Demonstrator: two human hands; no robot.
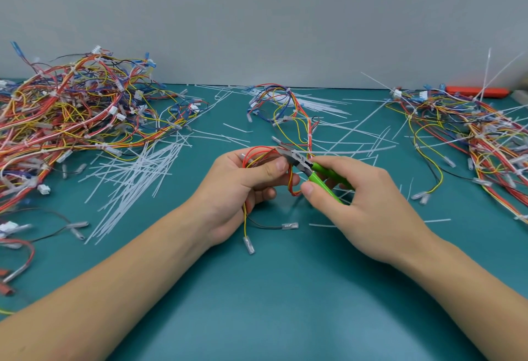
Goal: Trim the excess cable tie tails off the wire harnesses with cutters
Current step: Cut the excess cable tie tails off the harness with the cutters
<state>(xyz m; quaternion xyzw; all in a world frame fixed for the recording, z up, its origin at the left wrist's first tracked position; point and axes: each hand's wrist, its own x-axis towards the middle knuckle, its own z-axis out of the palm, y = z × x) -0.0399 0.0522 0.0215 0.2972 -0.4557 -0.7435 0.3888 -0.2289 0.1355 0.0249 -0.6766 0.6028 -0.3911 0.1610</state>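
My left hand grips a wire harness of red, yellow and black wires, thumb on top of the bundle. My right hand holds green-handled cutters whose steel jaws lie at the bundle just above my left thumb. A long white cable tie tail runs from the jaws out to the right. The harness trails away toward the back of the teal mat, and its terminal ends hang below my left hand.
A large heap of harnesses covers the left of the mat, another heap the right. Cut white tie tails lie scattered in between. An orange tool lies at the back right by the grey wall.
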